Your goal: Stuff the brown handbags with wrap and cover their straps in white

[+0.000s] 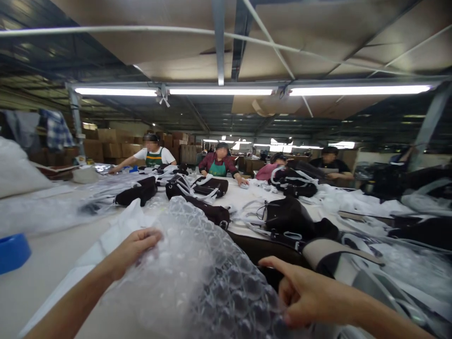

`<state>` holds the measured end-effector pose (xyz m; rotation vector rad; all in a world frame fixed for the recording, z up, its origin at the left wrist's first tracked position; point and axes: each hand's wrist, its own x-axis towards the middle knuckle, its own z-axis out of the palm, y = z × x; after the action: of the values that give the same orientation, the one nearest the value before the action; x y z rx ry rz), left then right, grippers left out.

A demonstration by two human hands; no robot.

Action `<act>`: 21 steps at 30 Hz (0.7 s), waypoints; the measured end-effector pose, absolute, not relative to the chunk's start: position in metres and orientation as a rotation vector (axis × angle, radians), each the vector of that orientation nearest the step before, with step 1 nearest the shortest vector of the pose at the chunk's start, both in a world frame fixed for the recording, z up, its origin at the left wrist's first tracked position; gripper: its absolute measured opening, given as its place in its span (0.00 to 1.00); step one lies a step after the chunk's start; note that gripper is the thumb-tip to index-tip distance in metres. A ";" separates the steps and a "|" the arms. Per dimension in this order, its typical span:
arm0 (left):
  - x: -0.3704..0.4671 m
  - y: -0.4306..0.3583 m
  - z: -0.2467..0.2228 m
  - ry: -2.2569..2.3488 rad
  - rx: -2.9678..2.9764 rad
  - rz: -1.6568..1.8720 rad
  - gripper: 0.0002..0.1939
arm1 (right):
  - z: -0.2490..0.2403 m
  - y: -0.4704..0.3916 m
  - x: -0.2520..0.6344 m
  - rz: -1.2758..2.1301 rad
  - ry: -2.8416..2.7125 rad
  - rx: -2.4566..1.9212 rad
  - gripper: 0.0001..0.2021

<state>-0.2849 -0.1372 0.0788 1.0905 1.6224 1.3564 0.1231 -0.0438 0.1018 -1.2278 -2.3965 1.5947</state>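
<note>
My left hand (139, 249) pinches the left edge of a clear sheet of bubble wrap (226, 282), which is raised in front of me. My right hand (303, 294) is at the sheet's right edge, index finger stretched out and thumb apart, the other fingers curled. Its index fingertip is by the opening of a dark brown bag (261, 247) that lies behind the wrap. Part of that bag is hidden by the sheet. A piece of white sheet material (106, 245) lies beneath my left forearm.
Several dark bags with pale wrapped straps, one a black bag (286, 214), cover the table (45, 292). A blue tape roll (14, 253) sits at the left edge. Clear plastic (420, 263) lies at right. Several co-workers, one in a green apron (215, 168), work across the table.
</note>
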 end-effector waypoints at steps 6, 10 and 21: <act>-0.298 -0.144 0.076 1.640 0.967 1.441 0.27 | 0.079 -0.071 0.118 1.178 -2.292 -1.209 0.50; -0.312 -0.147 0.080 1.718 0.925 1.453 0.23 | 0.078 -0.098 0.125 1.260 -2.363 -1.173 0.42; -0.356 -0.145 0.082 2.157 1.204 1.161 0.14 | 0.053 -0.086 0.133 1.518 -2.196 -1.220 0.03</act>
<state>-0.3562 -0.1445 0.0824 1.2043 2.1566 1.1609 0.1335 -0.0863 0.0530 -1.2198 -2.1957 1.5182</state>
